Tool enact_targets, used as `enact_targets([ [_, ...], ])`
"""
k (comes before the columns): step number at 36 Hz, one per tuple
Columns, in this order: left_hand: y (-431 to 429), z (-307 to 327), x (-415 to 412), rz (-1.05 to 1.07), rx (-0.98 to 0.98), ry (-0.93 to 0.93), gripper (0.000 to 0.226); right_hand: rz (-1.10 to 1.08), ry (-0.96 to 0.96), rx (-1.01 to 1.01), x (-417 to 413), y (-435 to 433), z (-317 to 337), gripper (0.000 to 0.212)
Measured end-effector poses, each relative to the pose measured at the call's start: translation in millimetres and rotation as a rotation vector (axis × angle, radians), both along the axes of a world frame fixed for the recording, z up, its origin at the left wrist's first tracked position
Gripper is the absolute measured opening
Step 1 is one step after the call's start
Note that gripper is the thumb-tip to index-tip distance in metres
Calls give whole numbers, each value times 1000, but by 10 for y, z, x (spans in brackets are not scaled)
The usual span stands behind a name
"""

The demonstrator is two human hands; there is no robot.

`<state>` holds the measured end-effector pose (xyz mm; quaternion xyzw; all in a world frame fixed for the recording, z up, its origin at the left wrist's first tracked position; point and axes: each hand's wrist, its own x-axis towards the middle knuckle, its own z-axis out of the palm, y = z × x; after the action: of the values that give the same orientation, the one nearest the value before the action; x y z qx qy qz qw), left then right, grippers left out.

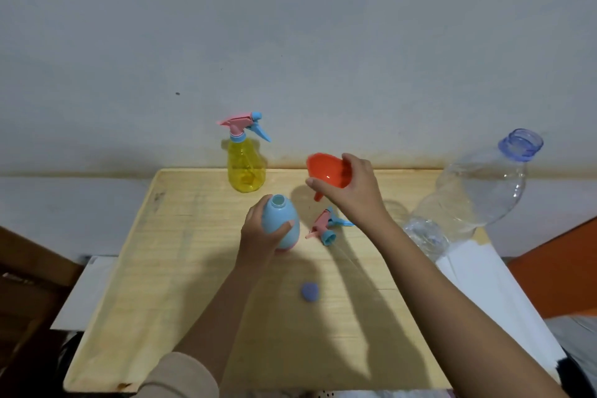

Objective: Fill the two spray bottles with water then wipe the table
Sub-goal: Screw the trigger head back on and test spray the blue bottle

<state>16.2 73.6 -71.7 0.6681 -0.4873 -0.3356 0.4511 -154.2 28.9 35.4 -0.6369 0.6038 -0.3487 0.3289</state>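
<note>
My left hand grips a light blue spray bottle that stands on the wooden table with its neck uncapped. Its pink and blue spray head lies on the table just to the right. My right hand holds an orange funnel in the air, up and to the right of the blue bottle's mouth, spout pointing down. A yellow spray bottle with its spray head on stands at the table's far edge.
A big clear plastic water bottle with an open blue neck stands at the table's right edge. A small blue cap lies on the table near the middle. A pale wall runs behind the table. White sheets lie beside the table on both sides.
</note>
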Motion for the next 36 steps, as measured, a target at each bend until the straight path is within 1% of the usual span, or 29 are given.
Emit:
enact_targets([
  [2,40,-22,47,-12,-4,-3,81,-44,115,66,-192,32,-167,80],
  [5,80,-65,100,-21,-12,3,81,-93,296,252,-431,106,-482,88],
  [7,109,-72,118,-24,-22,7,82,-100,416,308,-507,163,-658,88],
  [9,127,-82,127,-24,-33,1,83,-101,514,292,-520,192,-778,85],
  [13,118,-87,138,-28,-37,-6,80,-139,570,261,-472,183,-905,79],
  [16,107,-105,149,-23,-30,-7,69,-132,553,259,-459,183,-953,69],
  [18,113,-108,152,-27,-27,2,72,-119,540,259,-469,172,-961,68],
  [20,122,-103,148,-33,-27,18,77,-101,555,241,-475,155,-953,73],
  [22,122,-107,144,-30,-24,31,75,-84,593,154,-463,135,-940,77],
  [23,123,-113,144,-28,-26,33,73,-75,584,81,-446,128,-930,75],
  [25,126,-131,145,-26,-35,33,69,-39,534,-48,-375,117,-908,63],
  [27,128,-140,148,-24,-42,25,68,42,538,-104,-259,109,-894,47],
  [29,124,-149,153,-30,-50,17,66,140,632,-99,-130,98,-923,35],
  [33,116,-159,170,-36,-63,9,66,251,895,13,37,58,-1064,36],
  [36,118,-154,167,-35,-62,23,66,278,1010,62,96,35,-1164,34],
])
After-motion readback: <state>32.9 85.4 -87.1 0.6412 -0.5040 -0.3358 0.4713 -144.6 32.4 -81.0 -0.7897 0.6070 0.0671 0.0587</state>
